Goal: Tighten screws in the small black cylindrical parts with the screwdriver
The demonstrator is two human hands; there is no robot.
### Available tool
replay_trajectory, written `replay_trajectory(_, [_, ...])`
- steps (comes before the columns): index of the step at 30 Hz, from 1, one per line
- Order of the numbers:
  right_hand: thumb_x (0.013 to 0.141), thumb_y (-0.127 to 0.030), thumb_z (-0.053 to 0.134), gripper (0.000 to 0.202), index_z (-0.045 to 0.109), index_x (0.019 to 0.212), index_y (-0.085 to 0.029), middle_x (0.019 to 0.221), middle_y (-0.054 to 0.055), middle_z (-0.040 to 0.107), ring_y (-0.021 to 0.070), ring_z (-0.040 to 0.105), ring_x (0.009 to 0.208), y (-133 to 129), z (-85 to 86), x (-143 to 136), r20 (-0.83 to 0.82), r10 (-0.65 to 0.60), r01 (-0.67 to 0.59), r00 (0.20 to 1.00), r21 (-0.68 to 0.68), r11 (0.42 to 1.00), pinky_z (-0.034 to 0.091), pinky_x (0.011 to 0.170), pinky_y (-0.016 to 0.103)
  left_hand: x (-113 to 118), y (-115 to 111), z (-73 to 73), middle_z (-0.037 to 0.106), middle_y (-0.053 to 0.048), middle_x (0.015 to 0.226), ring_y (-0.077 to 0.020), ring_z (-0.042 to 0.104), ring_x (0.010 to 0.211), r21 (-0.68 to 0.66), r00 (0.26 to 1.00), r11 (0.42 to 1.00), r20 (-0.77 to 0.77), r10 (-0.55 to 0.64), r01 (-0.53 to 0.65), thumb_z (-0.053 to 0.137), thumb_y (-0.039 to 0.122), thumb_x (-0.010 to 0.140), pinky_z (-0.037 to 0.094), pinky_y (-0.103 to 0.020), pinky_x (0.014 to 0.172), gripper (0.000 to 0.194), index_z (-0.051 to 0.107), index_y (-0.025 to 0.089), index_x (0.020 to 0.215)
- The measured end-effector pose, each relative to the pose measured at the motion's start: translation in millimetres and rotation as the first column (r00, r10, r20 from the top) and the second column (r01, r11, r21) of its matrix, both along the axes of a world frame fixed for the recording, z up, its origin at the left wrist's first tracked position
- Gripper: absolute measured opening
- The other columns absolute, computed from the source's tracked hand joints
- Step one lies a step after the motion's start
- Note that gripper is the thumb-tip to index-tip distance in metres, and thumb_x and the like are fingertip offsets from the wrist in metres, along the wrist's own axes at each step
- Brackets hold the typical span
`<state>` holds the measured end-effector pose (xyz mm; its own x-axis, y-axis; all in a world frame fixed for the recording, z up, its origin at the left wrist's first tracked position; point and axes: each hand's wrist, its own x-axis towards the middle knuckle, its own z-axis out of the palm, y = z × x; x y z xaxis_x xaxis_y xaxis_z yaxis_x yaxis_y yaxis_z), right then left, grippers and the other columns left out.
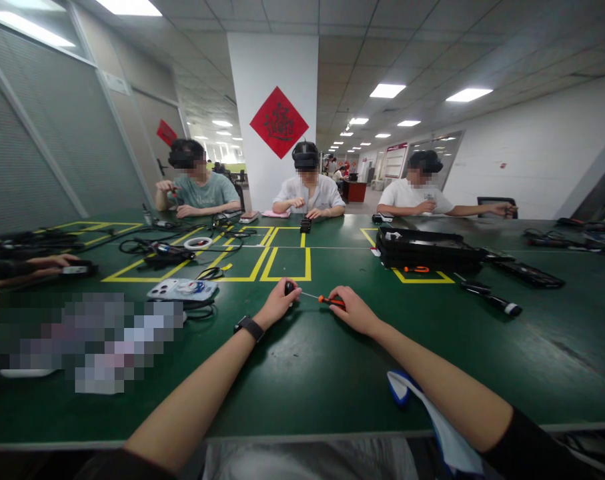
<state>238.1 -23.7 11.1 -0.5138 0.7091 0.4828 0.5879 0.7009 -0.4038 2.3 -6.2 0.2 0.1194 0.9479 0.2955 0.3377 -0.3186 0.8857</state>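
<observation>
Centrally, the orange-handled screwdriver spans between the hands, right gripping its handle, left clasping a small black object.

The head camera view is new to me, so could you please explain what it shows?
There is no robot here: the only picture comes from a camera on a person's head, looking forward and down at their own bare hands. The left hand holds a small dark object, too small to identify. The right hand holds an orange-and-black screwdriver, its shaft pointing towards that object. On the green table lie a phone, cables and black trays. Three people sit opposite.
</observation>
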Motion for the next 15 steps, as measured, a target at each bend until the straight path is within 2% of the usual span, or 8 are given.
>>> replay_trajectory(5, [0.082, -0.029, 0.05, 0.019, 0.054, 0.097, -0.018, 0.092, 0.005, 0.055, 0.017, 0.047, 0.087, 2.2, -3.1, -0.2, 0.0, -0.048, 0.048, 0.999, -0.013, 0.999, 0.038, 0.077, 0.031, 0.3, -0.4, 0.8, 0.054, 0.002, 0.073, -0.011, 0.055, 0.064, 0.009, 1.0, 1.0, 0.008, -0.004, 0.004, 0.05, 0.042, 0.074, 0.041, -0.023, 0.058, 0.028, 0.047, 0.018, 0.089])
replay_trajectory(9, [0.087, -0.028, 0.04, 0.022, 0.058, 0.089, -0.017, 0.088, 0.006, 0.055, 0.0164, 0.047, 0.086, 6.2, -5.9, 0.4, 0.023, -0.069, 0.07, 0.997, -0.021, 0.997, 0.037, 0.078, 0.031, -0.3, -0.2, 0.8, 0.054, 0.001, 0.074, -0.0112, 0.055, 0.065, 0.002, 1.0, 1.0, 0.006, -0.007, 0.007, 0.05, 0.042, 0.074, 0.042, -0.024, 0.059, 0.028, 0.047, 0.019, 0.089])
replay_trajectory(15, [0.086, -0.028, 0.044, 0.019, 0.059, 0.086, -0.017, 0.086, 0.005, 0.054, 0.0162, 0.047, 0.084, 6.7, -6.0, 1.1, 0.032, -0.042, 0.042, 0.999, -0.007, 0.999, 0.037, 0.076, 0.031, -0.7, -0.5, 1.0, 0.054, 0.001, 0.073, -0.0119, 0.056, 0.066, -0.009, 1.0, 1.0, 0.01, 0.002, -0.002, 0.05, 0.043, 0.074, 0.042, -0.023, 0.058, 0.029, 0.048, 0.018, 0.089])
